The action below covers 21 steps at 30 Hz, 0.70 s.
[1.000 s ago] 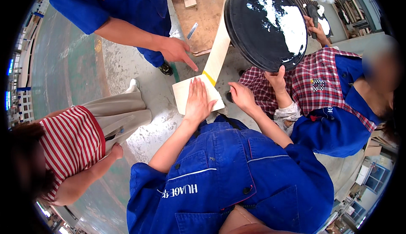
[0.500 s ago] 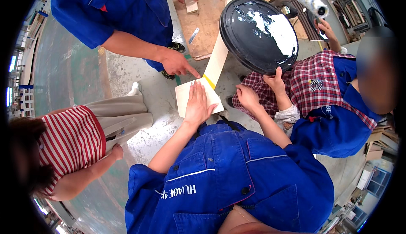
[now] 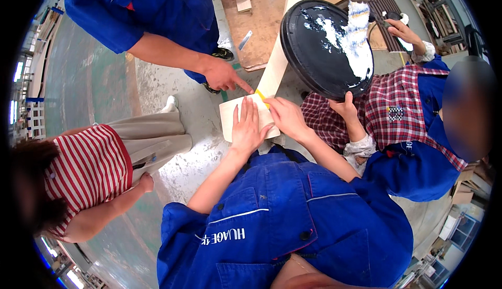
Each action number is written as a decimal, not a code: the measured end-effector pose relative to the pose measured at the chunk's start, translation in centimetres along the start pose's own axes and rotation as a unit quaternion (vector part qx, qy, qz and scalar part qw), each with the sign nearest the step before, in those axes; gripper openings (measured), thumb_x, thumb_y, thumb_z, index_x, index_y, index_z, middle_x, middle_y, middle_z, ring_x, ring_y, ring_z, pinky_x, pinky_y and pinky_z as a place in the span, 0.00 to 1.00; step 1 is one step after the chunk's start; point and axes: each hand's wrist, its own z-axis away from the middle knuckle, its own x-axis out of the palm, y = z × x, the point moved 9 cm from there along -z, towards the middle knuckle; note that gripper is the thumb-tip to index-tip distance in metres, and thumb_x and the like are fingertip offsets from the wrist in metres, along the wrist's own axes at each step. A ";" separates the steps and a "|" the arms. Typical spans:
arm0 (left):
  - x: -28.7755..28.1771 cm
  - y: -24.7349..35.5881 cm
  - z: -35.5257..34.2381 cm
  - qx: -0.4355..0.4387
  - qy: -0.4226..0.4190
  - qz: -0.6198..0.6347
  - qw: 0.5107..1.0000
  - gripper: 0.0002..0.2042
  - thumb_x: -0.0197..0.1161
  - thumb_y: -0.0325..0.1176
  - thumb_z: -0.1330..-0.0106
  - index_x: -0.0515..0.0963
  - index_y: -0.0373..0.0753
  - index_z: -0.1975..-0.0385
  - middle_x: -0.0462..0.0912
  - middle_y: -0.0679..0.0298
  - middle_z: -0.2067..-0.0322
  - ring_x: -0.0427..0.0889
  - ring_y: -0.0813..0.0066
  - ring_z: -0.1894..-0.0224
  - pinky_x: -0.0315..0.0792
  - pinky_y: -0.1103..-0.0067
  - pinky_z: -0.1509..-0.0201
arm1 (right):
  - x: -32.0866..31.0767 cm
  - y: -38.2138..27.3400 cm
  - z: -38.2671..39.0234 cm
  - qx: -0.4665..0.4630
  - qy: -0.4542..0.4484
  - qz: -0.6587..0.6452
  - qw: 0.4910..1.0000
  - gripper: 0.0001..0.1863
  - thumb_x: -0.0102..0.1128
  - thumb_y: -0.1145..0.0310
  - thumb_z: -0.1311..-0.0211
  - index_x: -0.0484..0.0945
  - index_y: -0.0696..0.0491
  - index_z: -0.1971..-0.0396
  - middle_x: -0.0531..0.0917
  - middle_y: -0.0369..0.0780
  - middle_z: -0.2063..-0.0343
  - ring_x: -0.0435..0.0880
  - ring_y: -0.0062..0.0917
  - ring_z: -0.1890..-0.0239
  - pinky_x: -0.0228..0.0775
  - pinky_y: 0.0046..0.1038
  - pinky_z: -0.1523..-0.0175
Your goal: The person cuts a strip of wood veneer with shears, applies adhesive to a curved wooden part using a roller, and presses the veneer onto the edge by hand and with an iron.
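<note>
My left hand (image 3: 248, 124) lies flat, fingers extended, on a pale square wooden piece (image 3: 228, 112). My right hand (image 3: 289, 119) has its fingers closed at that piece's right edge, by a yellow strip (image 3: 260, 95) where the piece meets a long, slightly curved pale board (image 3: 274, 67). A co-worker's hand (image 3: 222, 74) at the upper left points with its index finger at this joint. Just above my right hand, another co-worker holds a round black lid (image 3: 316, 48) smeared with white, and a paint roller (image 3: 358, 17) with white on it is over the lid.
A worn wooden tabletop (image 3: 236, 30) bears a metal blade (image 3: 245, 39) and a short strip (image 3: 242, 0) under a co-worker's hand. A person in striped top (image 3: 86, 176) stands left, a worker in plaid apron (image 3: 387, 101) right. Stacked materials line the upper right.
My right hand has moved up-left onto the piece's edge. The pointing hand has shifted slightly right. The roller has come down and left over the lid.
</note>
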 end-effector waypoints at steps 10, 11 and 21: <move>0.5 -0.7 0.3 -0.092 0.016 -0.027 0.995 0.39 0.60 0.58 0.42 0.66 0.32 0.38 0.66 0.54 0.38 0.63 0.59 0.36 0.59 0.64 0.40 | 3.1 0.9 -4.0 0.059 -0.090 0.043 0.993 0.16 0.53 0.74 0.43 0.80 0.49 0.54 0.82 0.44 0.66 0.83 0.43 0.64 0.75 0.41 0.58; 0.9 -0.6 0.2 -0.091 0.006 -0.031 0.995 0.39 0.60 0.59 0.42 0.66 0.33 0.38 0.67 0.55 0.38 0.64 0.60 0.36 0.59 0.64 0.40 | 2.9 1.0 -4.0 0.062 -0.081 0.037 0.994 0.16 0.53 0.74 0.43 0.80 0.49 0.54 0.82 0.44 0.67 0.83 0.43 0.64 0.75 0.41 0.59; 1.4 -0.7 0.2 -0.089 -0.020 -0.058 0.994 0.42 0.61 0.60 0.48 0.68 0.32 0.39 0.66 0.59 0.36 0.68 0.69 0.46 0.60 0.74 0.47 | 3.7 -0.5 -5.2 0.063 -0.117 0.097 0.986 0.18 0.55 0.74 0.45 0.80 0.48 0.53 0.79 0.43 0.76 0.82 0.41 0.73 0.75 0.39 0.66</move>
